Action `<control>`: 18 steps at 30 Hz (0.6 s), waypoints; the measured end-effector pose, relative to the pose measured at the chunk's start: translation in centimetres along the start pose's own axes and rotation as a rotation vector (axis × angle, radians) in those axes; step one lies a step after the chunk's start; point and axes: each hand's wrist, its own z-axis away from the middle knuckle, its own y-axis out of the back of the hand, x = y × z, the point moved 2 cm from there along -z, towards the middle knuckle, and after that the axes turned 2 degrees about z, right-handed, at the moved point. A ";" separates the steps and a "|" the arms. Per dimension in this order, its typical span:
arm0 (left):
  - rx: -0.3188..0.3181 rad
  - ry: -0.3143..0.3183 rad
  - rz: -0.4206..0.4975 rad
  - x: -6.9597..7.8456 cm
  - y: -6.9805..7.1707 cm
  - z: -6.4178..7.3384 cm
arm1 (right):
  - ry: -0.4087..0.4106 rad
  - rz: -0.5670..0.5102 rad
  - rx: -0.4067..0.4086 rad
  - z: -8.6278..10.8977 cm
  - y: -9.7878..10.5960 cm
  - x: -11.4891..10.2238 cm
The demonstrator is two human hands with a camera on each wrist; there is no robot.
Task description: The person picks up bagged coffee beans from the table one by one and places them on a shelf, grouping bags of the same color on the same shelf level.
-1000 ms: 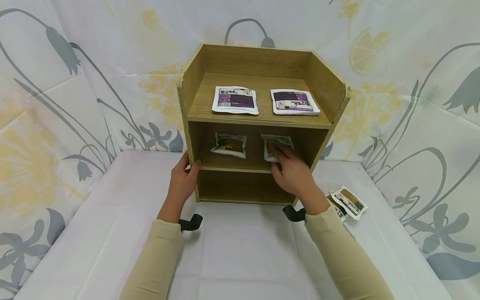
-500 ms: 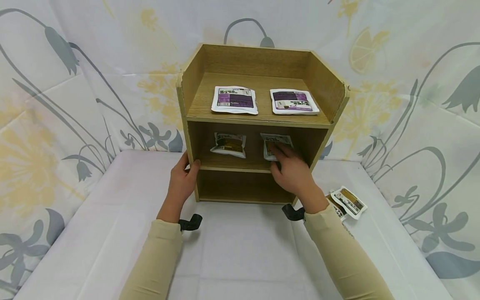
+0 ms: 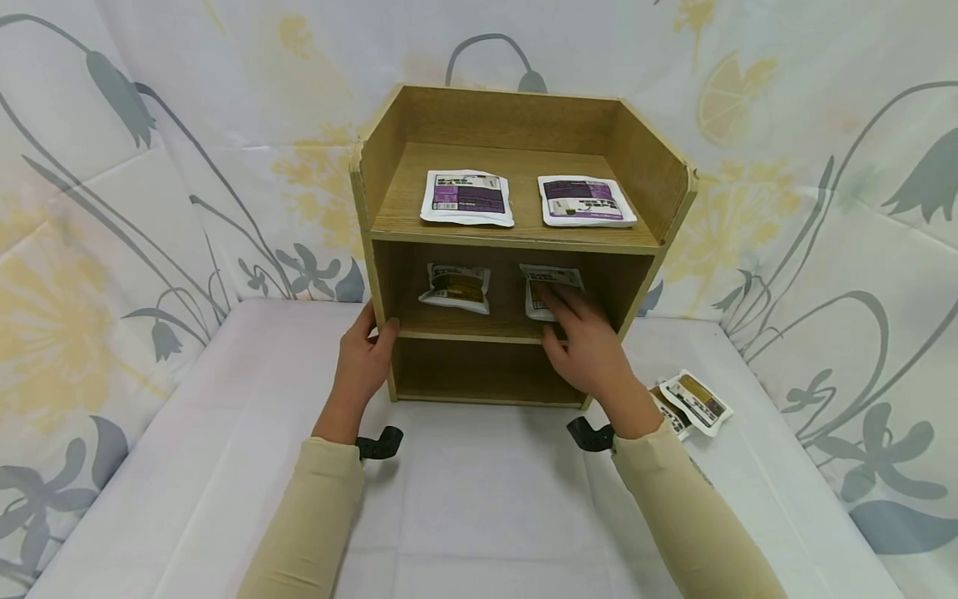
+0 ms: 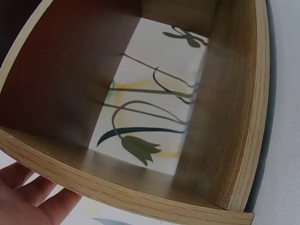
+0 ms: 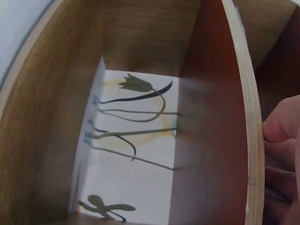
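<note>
A wooden shelf unit (image 3: 516, 244) stands against the patterned backdrop. My left hand (image 3: 364, 359) grips its left side panel, thumb at the front edge and fingers along the outside, as the left wrist view also shows. On the middle board, my right hand (image 3: 587, 349) rests its extended fingers on a white pouch with a brown label (image 3: 545, 281), partly covering it. The right thumb touches the board's front edge in the right wrist view. To the left on that board lies a similar brown-labelled pouch (image 3: 458, 287), slightly tilted.
Two purple-labelled pouches, a left one (image 3: 467, 198) and a right one (image 3: 586, 201), lie flat on the top board. Right of the unit, brown-labelled pouches (image 3: 698, 402) overlap on the white-covered table (image 3: 479, 499), partly behind the right forearm. The bottom compartment (image 3: 490, 372) sits beneath the middle board.
My right hand and wrist have shifted very slightly to the right, with the fingers still on the pouch. The left hand keeps its hold on the side panel.
</note>
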 end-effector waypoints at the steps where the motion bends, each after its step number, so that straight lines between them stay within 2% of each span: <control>1: 0.001 0.001 0.000 0.0 0.0 0.0 | 0.003 -0.008 0.003 0.2 0.1 0.0; 18: -0.001 -0.001 0.011 -0.1 0.0 0.0 | 0.050 -0.075 0.048 2.6 1.9 -0.1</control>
